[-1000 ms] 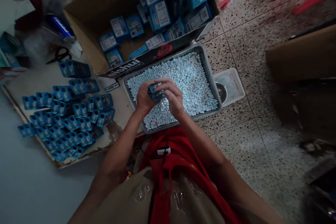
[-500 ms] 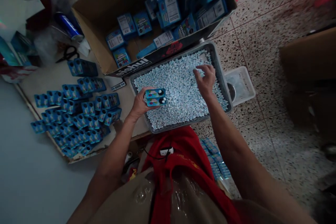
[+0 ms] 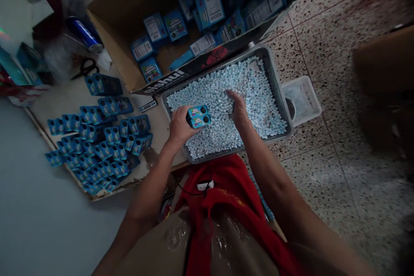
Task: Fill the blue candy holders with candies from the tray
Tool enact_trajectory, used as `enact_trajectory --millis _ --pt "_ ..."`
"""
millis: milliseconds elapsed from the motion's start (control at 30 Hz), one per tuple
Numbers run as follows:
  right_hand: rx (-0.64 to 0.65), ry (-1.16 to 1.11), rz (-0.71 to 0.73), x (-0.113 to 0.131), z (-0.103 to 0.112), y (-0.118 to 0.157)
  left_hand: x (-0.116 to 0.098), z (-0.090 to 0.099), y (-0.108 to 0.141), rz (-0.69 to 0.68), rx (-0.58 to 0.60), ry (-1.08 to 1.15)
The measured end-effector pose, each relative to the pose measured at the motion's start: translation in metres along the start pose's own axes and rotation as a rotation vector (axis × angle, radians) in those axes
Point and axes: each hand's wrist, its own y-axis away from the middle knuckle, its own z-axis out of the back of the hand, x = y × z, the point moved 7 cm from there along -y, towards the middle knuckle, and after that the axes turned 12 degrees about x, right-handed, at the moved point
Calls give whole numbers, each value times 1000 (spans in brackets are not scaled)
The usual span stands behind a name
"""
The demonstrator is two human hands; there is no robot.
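My left hand [image 3: 180, 126] is closed around two small blue candy boxes [image 3: 199, 116], held side by side over the left part of a grey metal tray [image 3: 272, 69]. Each box top has a dark round hole facing up. Small pale blue and white candies [image 3: 216, 138] cover the tray's bottom. My right hand [image 3: 239, 110] is low over the candies near the tray's middle, to the right of the boxes. Its visible fingers are apart with nothing seen between them; the others are hidden beneath the hand.
Many blue boxes [image 3: 106, 146] stand in rows on the table [image 3: 158, 138] at left. A large cardboard carton [image 3: 119, 51] with more blue boxes stands behind the tray. Scissors [image 3: 86, 68], a small scale [image 3: 148, 105] and a blue can [image 3: 84, 33] lie nearby. A white plastic tub [image 3: 305, 99] is at right.
My right hand has moved left and nearer the boxes, its fingers now spread. White candies seen at the two box holes earlier no longer show; the holes look dark. The boxes shifted slightly right.
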Motion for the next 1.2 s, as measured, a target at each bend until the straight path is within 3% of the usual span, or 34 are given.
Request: enact_trajectory --millis 100,200,300,433,533,600,700,800,867,933,1067,1200 --pt "167 -356 -23 7 -29 23 -16 1 -1 42 42 -96" --pt "247 -507 93 32 -57 52 -24 4 0 66 47 -122" --pt "245 -402 280 63 -74 78 -26 9 1 34 -7 -65" --pt "250 -131 521 98 -85 109 -33 10 2 -142 -48 56" --pt "203 39 606 111 -83 123 -38 6 0 -267 -18 172" --pt "192 140 616 114 -77 124 -34 4 -4 -253 -56 264" --pt "187 251 534 101 -56 110 -22 -2 -9 -205 -104 386" --pt "100 314 372 70 -16 94 -10 -7 -9 -210 -143 514" --pt "43 391 314 49 9 94 -3 -8 -6 -212 -181 551" --pt "33 540 335 32 20 105 1 -10 -4 -217 -175 539" --pt "150 898 436 5 -1 129 5 -6 1 -187 -212 511" --pt "276 1185 439 -15 -33 117 8 -2 7 -161 -147 475"
